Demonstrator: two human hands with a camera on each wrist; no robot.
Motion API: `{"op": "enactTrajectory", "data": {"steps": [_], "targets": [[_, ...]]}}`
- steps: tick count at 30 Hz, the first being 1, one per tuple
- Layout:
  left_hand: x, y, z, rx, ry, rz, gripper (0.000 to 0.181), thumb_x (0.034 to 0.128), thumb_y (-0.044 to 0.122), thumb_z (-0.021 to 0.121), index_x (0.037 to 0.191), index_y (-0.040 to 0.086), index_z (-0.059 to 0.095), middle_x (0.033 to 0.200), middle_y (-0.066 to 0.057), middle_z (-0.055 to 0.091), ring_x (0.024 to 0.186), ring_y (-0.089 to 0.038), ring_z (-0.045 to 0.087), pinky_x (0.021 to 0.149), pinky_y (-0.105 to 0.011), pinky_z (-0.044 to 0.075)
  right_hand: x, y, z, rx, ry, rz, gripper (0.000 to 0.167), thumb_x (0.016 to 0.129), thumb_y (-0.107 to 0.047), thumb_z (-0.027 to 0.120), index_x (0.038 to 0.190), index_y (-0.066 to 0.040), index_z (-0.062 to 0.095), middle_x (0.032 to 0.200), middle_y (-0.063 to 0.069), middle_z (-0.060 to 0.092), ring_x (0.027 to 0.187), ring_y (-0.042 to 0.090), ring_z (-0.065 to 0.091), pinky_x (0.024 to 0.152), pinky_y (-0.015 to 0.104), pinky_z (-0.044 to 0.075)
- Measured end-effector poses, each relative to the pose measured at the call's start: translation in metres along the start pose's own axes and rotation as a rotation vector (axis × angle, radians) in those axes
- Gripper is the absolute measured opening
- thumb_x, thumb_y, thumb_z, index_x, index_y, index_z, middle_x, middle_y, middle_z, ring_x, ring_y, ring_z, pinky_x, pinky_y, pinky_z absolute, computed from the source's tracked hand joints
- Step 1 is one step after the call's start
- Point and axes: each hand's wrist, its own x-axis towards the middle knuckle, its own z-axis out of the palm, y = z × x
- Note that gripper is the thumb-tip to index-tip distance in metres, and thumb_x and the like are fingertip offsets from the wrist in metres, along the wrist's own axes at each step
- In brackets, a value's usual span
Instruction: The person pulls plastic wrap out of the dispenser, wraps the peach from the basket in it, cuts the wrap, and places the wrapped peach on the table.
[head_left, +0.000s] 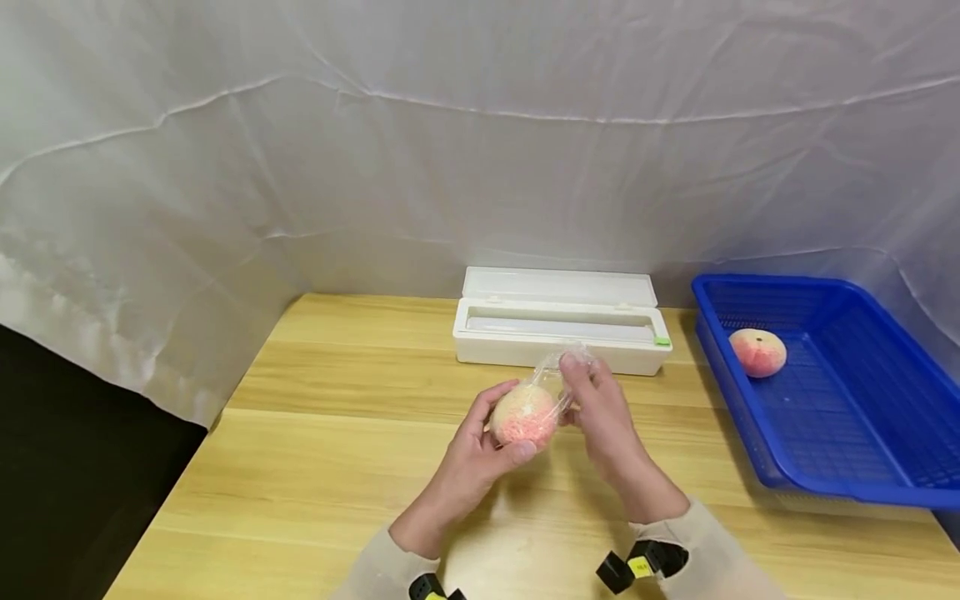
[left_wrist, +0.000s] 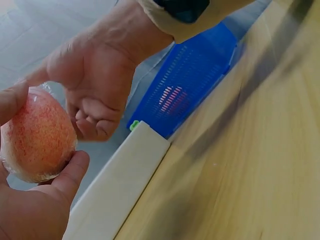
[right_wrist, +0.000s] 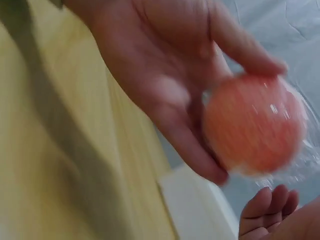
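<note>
A pink and cream peach [head_left: 523,421], wrapped in clear cling film [head_left: 552,377], is held above the table. My left hand [head_left: 467,467] grips the fruit from the left, thumb in front and fingers behind. On the other side, my right hand [head_left: 606,421] pinches the loose film between thumb and fingers and draws it up from the peach. The left wrist view shows film tight over the reddish side of the peach [left_wrist: 40,137]. In the right wrist view the peach [right_wrist: 254,124] is blurred, with loose film beside it.
Behind the hands stands a white cling film box [head_left: 551,352], its lid [head_left: 558,287] raised and a roll [head_left: 558,328] inside. A blue basket [head_left: 738,417] at the right contains another peach [head_left: 759,353]. A pale curtain [head_left: 480,183] hangs behind the wooden table [head_left: 300,492].
</note>
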Motion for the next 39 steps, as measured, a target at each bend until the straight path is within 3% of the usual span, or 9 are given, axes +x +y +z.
{"op": "enactTrajectory", "data": {"steps": [2,4,9,14,20,23,29,34,39], "targets": [[0.0,-0.001,0.001,-0.007,0.005,-0.004,0.08,0.0926,0.005,0.078,0.16,0.018,0.036,0.159,-0.018,0.031,0.138,-0.029,0.051,0.107,-0.034,0.054,-0.003,0.002,0.004,0.033,-0.054,0.068,0.05,0.11,-0.039,0.056,0.14,0.001,0.052,0.109,0.004,0.066,0.093,0.013,0.064,0.073,0.028,0.056],[0.001,-0.002,0.003,-0.006,0.002,-0.007,0.081,0.0922,0.005,0.079,0.159,0.017,0.036,0.159,-0.017,0.031,0.138,-0.027,0.051,0.106,-0.033,0.054,-0.005,0.005,0.008,0.044,-0.04,0.092,0.047,0.107,-0.034,0.063,0.133,0.005,0.059,0.105,0.004,0.07,0.09,0.013,0.066,0.074,0.027,0.057],[0.001,-0.005,0.006,0.001,-0.007,-0.007,0.08,0.0908,0.003,0.08,0.158,0.014,0.037,0.158,-0.017,0.029,0.137,-0.028,0.052,0.105,-0.034,0.055,-0.006,0.01,0.014,0.092,0.12,0.023,0.033,0.099,-0.018,0.075,0.114,0.011,0.073,0.088,-0.001,0.077,0.085,0.009,0.07,0.073,0.024,0.06],[0.0,-0.005,0.005,0.011,-0.013,-0.008,0.08,0.0914,0.003,0.079,0.158,0.013,0.036,0.159,-0.019,0.029,0.14,-0.031,0.048,0.107,-0.033,0.054,-0.005,0.014,0.013,0.093,0.139,-0.019,0.027,0.101,-0.017,0.072,0.112,0.008,0.075,0.086,-0.003,0.077,0.082,0.008,0.07,0.069,0.024,0.06],[0.0,-0.006,0.005,0.036,-0.044,-0.079,0.083,0.0949,0.006,0.075,0.162,0.014,0.027,0.158,-0.021,0.034,0.136,-0.029,0.053,0.106,-0.031,0.053,-0.007,0.017,0.011,-0.115,0.183,-0.139,0.03,0.098,-0.026,0.078,0.099,0.004,0.08,0.088,0.004,0.078,0.082,0.006,0.067,0.07,0.022,0.059],[0.002,-0.004,0.007,0.032,-0.013,-0.125,0.076,0.0984,0.013,0.073,0.16,0.007,0.028,0.151,-0.022,0.045,0.128,-0.024,0.059,0.103,-0.029,0.054,-0.009,0.018,0.012,-0.189,0.223,-0.199,0.03,0.098,-0.026,0.078,0.095,0.003,0.081,0.087,0.007,0.078,0.079,0.004,0.067,0.068,0.021,0.06],[0.002,0.002,0.008,0.053,0.084,-0.092,0.059,0.0965,0.015,0.077,0.146,0.0,0.049,0.137,-0.017,0.055,0.117,-0.019,0.062,0.096,-0.029,0.058,-0.013,0.017,0.012,0.051,0.213,-0.134,0.022,0.1,-0.017,0.074,0.101,0.004,0.079,0.087,-0.003,0.078,0.081,0.007,0.07,0.068,0.023,0.061],[-0.003,0.006,0.005,0.005,0.035,-0.064,0.062,0.0928,0.011,0.08,0.146,-0.002,0.05,0.137,-0.01,0.054,0.12,-0.019,0.06,0.099,-0.03,0.057,-0.015,0.016,0.008,0.181,0.177,-0.065,0.014,0.101,-0.014,0.073,0.093,-0.004,0.079,0.085,-0.003,0.076,0.083,0.01,0.069,0.072,0.025,0.062],[-0.006,0.006,0.001,-0.088,-0.049,-0.018,0.068,0.091,0.011,0.08,0.147,-0.009,0.046,0.137,-0.006,0.054,0.122,-0.018,0.058,0.102,-0.029,0.056,-0.018,0.018,0.006,0.207,0.135,-0.03,0.018,0.101,-0.013,0.073,0.083,-0.013,0.078,0.081,-0.001,0.075,0.074,0.01,0.066,0.063,0.023,0.058]]}}
